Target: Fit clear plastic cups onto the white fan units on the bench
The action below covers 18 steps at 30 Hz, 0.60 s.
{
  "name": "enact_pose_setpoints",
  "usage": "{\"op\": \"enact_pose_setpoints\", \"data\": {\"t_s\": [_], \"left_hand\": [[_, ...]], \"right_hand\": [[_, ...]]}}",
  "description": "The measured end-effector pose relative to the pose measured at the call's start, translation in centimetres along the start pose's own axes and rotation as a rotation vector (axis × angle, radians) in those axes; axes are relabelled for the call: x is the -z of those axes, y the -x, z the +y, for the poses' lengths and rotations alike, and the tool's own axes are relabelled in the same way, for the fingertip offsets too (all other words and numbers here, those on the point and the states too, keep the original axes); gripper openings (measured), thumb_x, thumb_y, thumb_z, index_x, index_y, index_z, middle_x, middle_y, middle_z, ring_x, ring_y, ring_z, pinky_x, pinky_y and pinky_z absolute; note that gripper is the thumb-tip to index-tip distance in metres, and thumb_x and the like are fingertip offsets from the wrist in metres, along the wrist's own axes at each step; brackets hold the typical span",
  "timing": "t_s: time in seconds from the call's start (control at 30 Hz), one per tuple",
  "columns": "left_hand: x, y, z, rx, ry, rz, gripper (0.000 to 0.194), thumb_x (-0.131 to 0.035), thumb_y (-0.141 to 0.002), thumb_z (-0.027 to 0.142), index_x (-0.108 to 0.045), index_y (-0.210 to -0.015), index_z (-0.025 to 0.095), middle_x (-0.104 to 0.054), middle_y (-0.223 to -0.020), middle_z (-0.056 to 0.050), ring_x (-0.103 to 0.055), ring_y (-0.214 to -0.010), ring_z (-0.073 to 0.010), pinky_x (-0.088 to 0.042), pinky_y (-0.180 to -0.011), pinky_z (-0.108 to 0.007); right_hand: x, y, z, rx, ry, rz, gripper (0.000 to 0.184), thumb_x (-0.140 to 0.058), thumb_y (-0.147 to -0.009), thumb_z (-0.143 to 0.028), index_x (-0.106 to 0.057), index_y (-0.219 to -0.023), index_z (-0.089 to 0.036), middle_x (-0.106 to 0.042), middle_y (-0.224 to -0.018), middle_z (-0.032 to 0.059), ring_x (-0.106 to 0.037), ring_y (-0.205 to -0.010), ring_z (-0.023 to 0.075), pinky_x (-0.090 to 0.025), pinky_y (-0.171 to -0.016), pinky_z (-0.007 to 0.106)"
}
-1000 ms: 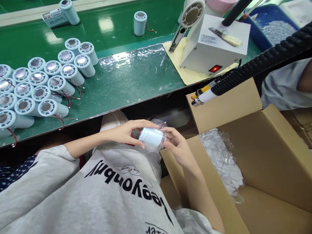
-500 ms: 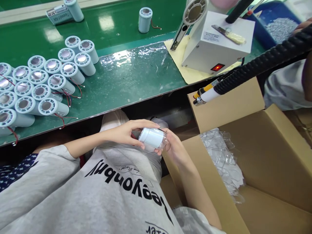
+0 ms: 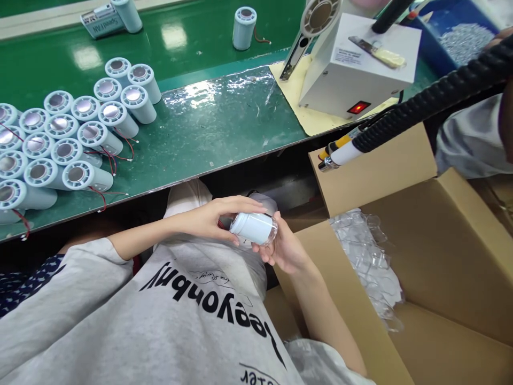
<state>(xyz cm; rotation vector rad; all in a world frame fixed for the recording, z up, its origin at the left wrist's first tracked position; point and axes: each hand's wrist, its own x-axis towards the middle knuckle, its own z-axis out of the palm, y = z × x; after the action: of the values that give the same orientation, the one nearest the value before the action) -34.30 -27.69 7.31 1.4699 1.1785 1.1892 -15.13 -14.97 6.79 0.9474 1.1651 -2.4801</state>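
Note:
In front of my grey shirt, my left hand (image 3: 224, 216) grips a light blue cylindrical housing (image 3: 253, 228) by its left end, thumb below and fingers over the top. The cylinder lies tilted on its side, and a clear plastic cap (image 3: 274, 229) surrounds its right end. My right hand (image 3: 285, 247) has its thumb and fingers around this cap. The wires of the held housing are mostly hidden by my left hand. Several similar light blue housings (image 3: 66, 152), with round metal centres and thin red wires, stand grouped on the green bench at the left.
A white machine (image 3: 356, 67) with a lit red switch stands on the bench (image 3: 224, 125). Below it a black hose (image 3: 433, 99) crosses above an open cardboard box (image 3: 452, 256) holding clear plastic caps (image 3: 368, 262). One housing (image 3: 244, 29) stands farther back. Another person's sleeve (image 3: 465, 136) is at the right.
My right fingers have loosened and shifted slightly right and down along the clear cap, baring more of it. My left hand keeps its grip on the housing.

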Motion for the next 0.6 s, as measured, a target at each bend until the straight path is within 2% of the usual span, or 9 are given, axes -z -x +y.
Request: {"op": "enact_pose_setpoints", "data": {"t_s": [0.07, 0.13, 0.23, 0.3, 0.33, 0.4, 0.47, 0.53, 0.6], "left_hand": [[-0.2, 0.0, 0.3, 0.039, 0.004, 0.009, 0.061, -0.084, -0.080, 0.029, -0.066, -0.138, 0.027, -0.062, -0.145, -0.014, -0.058, -0.136, -0.0303, -0.051, -0.110, -0.044], [-0.5, 0.1, 0.7, 0.123, 0.035, 0.031, 0.060, -0.083, -0.080, 0.029, -0.065, -0.137, 0.025, -0.062, -0.141, -0.014, -0.062, -0.129, -0.0287, -0.057, -0.099, -0.038], [-0.9, 0.2, 1.5, 0.258, 0.165, 0.082, 0.064, -0.083, -0.079, 0.026, -0.060, -0.139, 0.024, -0.063, -0.138, -0.013, -0.067, -0.118, -0.0241, -0.059, -0.091, -0.033], [-1.1, 0.4, 1.9, 0.328, 0.271, 0.108, 0.066, -0.082, -0.079, 0.025, -0.057, -0.141, 0.024, -0.064, -0.135, -0.011, -0.069, -0.109, -0.0208, -0.059, -0.089, -0.032], [-1.1, 0.4, 2.1, 0.357, 0.312, 0.112, 0.067, -0.081, -0.080, 0.026, -0.056, -0.142, 0.024, -0.065, -0.132, -0.011, -0.070, -0.105, -0.0196, -0.059, -0.088, -0.032], [-1.1, 0.5, 2.2, 0.402, 0.346, 0.108, 0.068, -0.081, -0.081, 0.029, -0.055, -0.144, 0.024, -0.067, -0.127, -0.010, -0.071, -0.098, -0.0185, -0.059, -0.084, -0.033], [-1.0, 0.6, 2.2, 0.420, 0.328, 0.085, 0.071, -0.081, -0.082, 0.031, -0.053, -0.147, 0.024, -0.069, -0.125, -0.011, -0.072, -0.095, -0.0192, -0.059, -0.082, -0.033], [-0.8, 0.6, 1.9, 0.373, 0.296, 0.053, 0.076, -0.085, -0.078, 0.028, -0.055, -0.148, 0.026, -0.067, -0.134, -0.012, -0.072, -0.106, -0.0229, -0.059, -0.088, -0.035], [-0.6, 0.6, 1.6, 0.281, 0.282, 0.017, 0.078, -0.087, -0.075, 0.022, -0.058, -0.146, 0.029, -0.059, -0.149, -0.013, -0.066, -0.125, -0.0279, -0.057, -0.097, -0.037]], "right_hand": [[0.1, 0.0, 0.4, 0.002, 0.043, -0.048, 0.079, -0.046, -0.082, -0.090, -0.068, -0.075, -0.015, -0.065, -0.053, 0.0057, -0.053, -0.034, 0.0103, -0.039, -0.028, 0.018], [0.3, 0.0, 1.0, 0.072, 0.111, -0.017, 0.084, -0.042, -0.078, -0.095, -0.067, -0.078, -0.015, -0.062, -0.051, 0.0044, -0.052, -0.034, 0.0115, -0.038, -0.028, 0.020], [0.7, 0.1, 1.9, 0.436, 0.319, 0.245, 0.082, -0.045, -0.078, -0.095, -0.066, -0.100, -0.019, -0.070, -0.070, 0.0059, -0.063, -0.049, 0.0170, -0.049, -0.038, 0.026], [1.1, 0.5, 2.2, 0.750, 0.537, 0.385, 0.080, -0.063, -0.073, -0.089, -0.062, -0.119, -0.023, -0.074, -0.111, 0.0133, -0.075, -0.086, 0.0266, -0.064, -0.063, 0.038], [1.2, 0.7, 2.2, 0.870, 0.657, 0.403, 0.077, -0.072, -0.072, -0.082, -0.060, -0.124, -0.025, -0.068, -0.130, 0.0152, -0.072, -0.106, 0.0313, -0.065, -0.080, 0.046], [1.5, 1.1, 1.9, 0.999, 0.861, 0.365, 0.054, -0.079, -0.080, -0.060, -0.064, -0.121, -0.029, -0.061, -0.145, 0.0130, -0.063, -0.129, 0.0347, -0.056, -0.103, 0.057], [1.7, 1.5, 1.7, 1.004, 0.948, 0.310, 0.032, -0.076, -0.088, -0.042, -0.068, -0.117, -0.031, -0.066, -0.140, 0.0096, -0.063, -0.131, 0.0329, -0.052, -0.109, 0.058], [1.7, 1.7, 1.6, 0.934, 0.850, 0.264, 0.038, -0.077, -0.089, -0.040, -0.068, -0.125, -0.032, -0.070, -0.136, 0.0082, -0.067, -0.126, 0.0312, -0.057, -0.105, 0.053], [1.5, 1.8, 1.8, 0.837, 0.642, 0.219, 0.053, -0.080, -0.085, -0.051, -0.066, -0.133, -0.032, -0.073, -0.131, 0.0078, -0.071, -0.117, 0.0295, -0.063, -0.095, 0.046]]}}
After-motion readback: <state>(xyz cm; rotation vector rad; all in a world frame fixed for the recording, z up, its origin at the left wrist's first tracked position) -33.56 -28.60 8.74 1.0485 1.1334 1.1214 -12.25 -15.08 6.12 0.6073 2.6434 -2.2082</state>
